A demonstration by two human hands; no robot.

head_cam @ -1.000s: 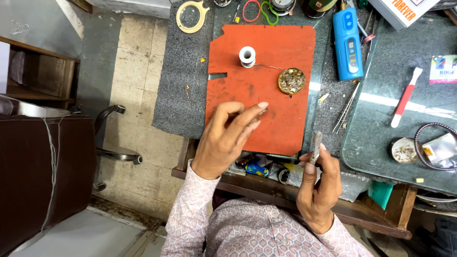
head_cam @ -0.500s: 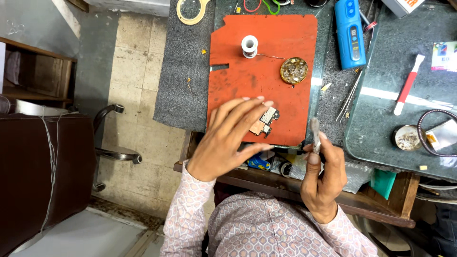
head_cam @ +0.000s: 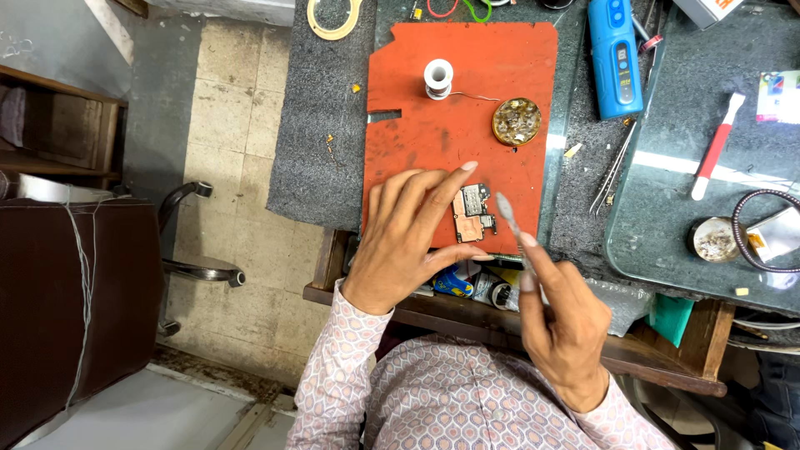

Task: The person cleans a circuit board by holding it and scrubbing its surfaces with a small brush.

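Observation:
A small circuit board [head_cam: 473, 212] lies flat on the orange work mat [head_cam: 492, 50], near its front edge. My left hand [head_cam: 406, 237] rests beside the board with fingers spread, its forefinger and thumb at the board's left side, holding nothing. My right hand [head_cam: 560, 321] is closed on a thin grey metal tool [head_cam: 511, 221], whose tip points up just right of the board.
On the mat stand a solder spool [head_cam: 438, 77] and a round brass tip cleaner [head_cam: 516, 121]. To the right lie a blue device [head_cam: 615, 57], tweezers [head_cam: 614, 171], a red-handled brush [head_cam: 715, 148] on the glass plate [head_cam: 667, 225], and a small round tin [head_cam: 715, 239]. A tape roll [head_cam: 334, 18] lies at top.
My left hand has opened and left the circuit board lying on the mat. My right hand has moved with the tool toward the board's right side.

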